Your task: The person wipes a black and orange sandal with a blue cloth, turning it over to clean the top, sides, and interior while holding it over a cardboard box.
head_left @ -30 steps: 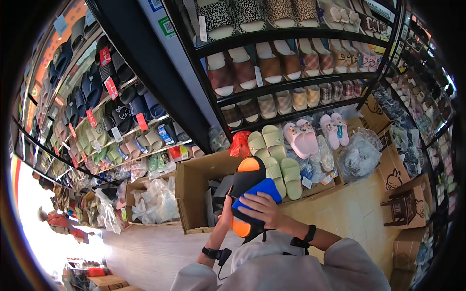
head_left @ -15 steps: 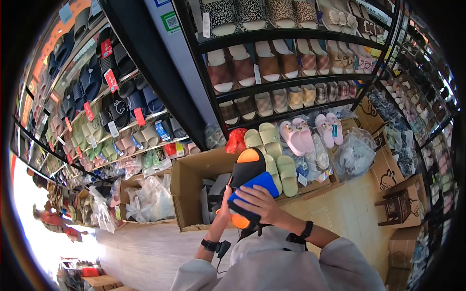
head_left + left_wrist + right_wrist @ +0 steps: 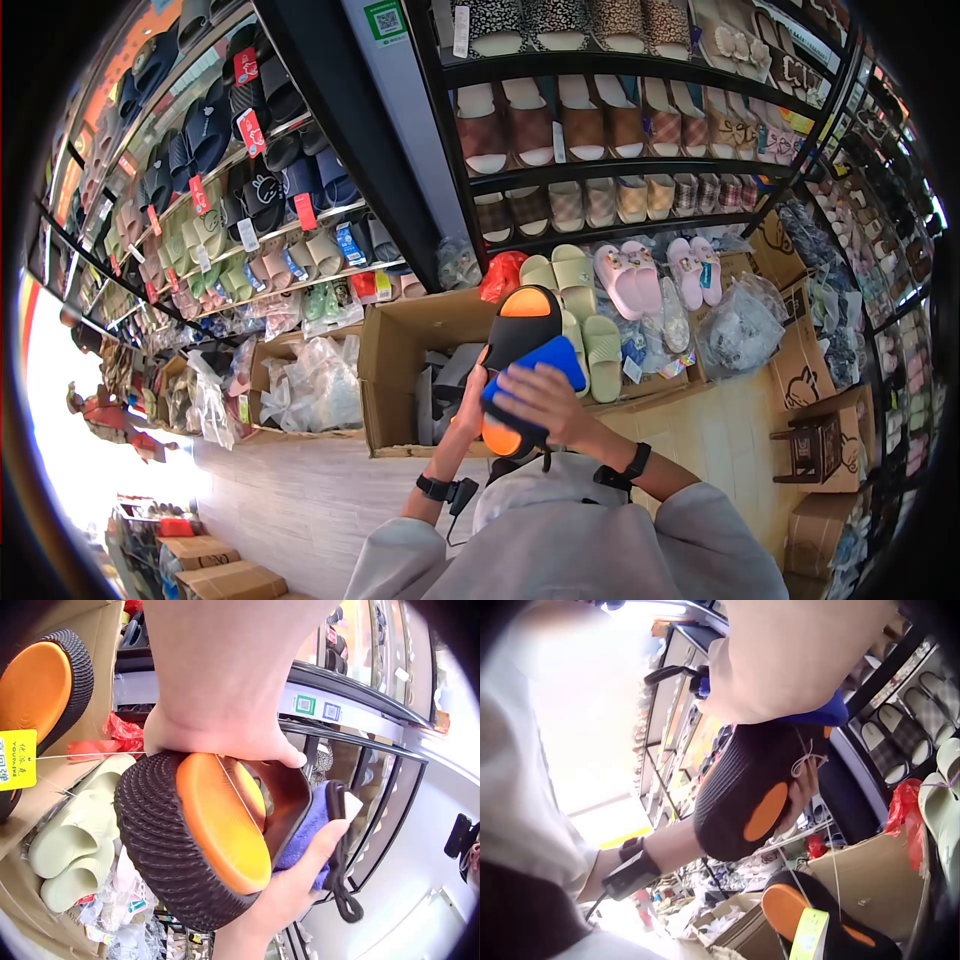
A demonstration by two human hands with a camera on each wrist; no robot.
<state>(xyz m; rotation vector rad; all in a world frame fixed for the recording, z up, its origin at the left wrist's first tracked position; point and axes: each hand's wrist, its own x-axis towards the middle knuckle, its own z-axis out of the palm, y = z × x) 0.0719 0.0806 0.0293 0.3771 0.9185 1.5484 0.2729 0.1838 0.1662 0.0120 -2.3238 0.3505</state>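
Observation:
My left hand (image 3: 472, 396) grips a black slipper (image 3: 520, 335) with an orange insole by its side, holding it tilted above the cardboard box. The slipper's ridged black sole (image 3: 161, 840) shows in the left wrist view. My right hand (image 3: 548, 402) holds a blue fuzzy cloth pad (image 3: 562, 358) against the slipper's upper, fingers spread across it. Black trim and a black loop (image 3: 348, 906) run along the pad's edge. A second black and orange slipper (image 3: 784, 909) with a yellow tag (image 3: 808, 936) appears beneath the held one, thin strings running up from it.
An open cardboard box (image 3: 400, 350) stands in front of me. Green slippers (image 3: 602, 355) and pink clogs (image 3: 625, 280) lie beside it at the right, near a plastic-wrapped bundle (image 3: 740, 332). Slipper racks (image 3: 610, 165) rise behind. A small wooden stool (image 3: 812, 445) stands at the right.
The head view has swung, shifting the scene somewhat. My right hand and the blue pad have shifted slightly over the slipper, its fingers now blurred. The left hand keeps its grip.

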